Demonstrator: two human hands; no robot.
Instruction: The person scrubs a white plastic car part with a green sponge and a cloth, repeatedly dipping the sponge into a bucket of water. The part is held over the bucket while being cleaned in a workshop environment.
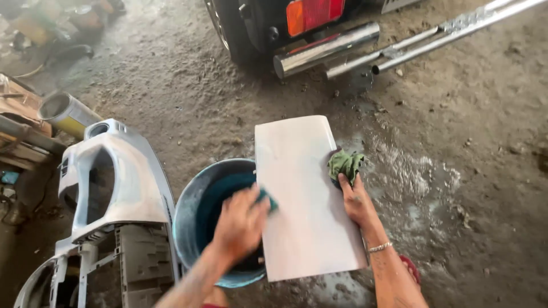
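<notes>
Floor (456, 171): rough, dusty concrete fills the frame, with a wet patch right of centre beside the panel.
Vehicle (268, 17): dark rear end at the top centre, with a red tail lamp and chrome pipes (325, 48) running out to the upper right.
Bumper part (108, 188): large grey moulded piece lying at the lower left, beside the basin.
White panel (302, 199): flat, rounded-corner sheet in the centre, one long edge resting over the basin's rim, its surface dull and wet-looking.
Basin (191, 217): blue-grey round tub at lower centre-left, dark water inside, partly covered by the panel.
Tin can (65, 114): open can lying on its side at the upper left.
Left hand (240, 222): pressed flat over a small teal pad (267, 199) at the panel's left edge, fingers curled on it, blurred.
Right hand (357, 202): grips the panel's right edge, pinning a bunched green rag (345, 162) against it; a bracelet shows at the wrist.
Doing it well: judged from this, keep the pad wet, press evenly in overlapping strokes, and hold the right edge firmly so the panel does not slide off the rim.
</notes>
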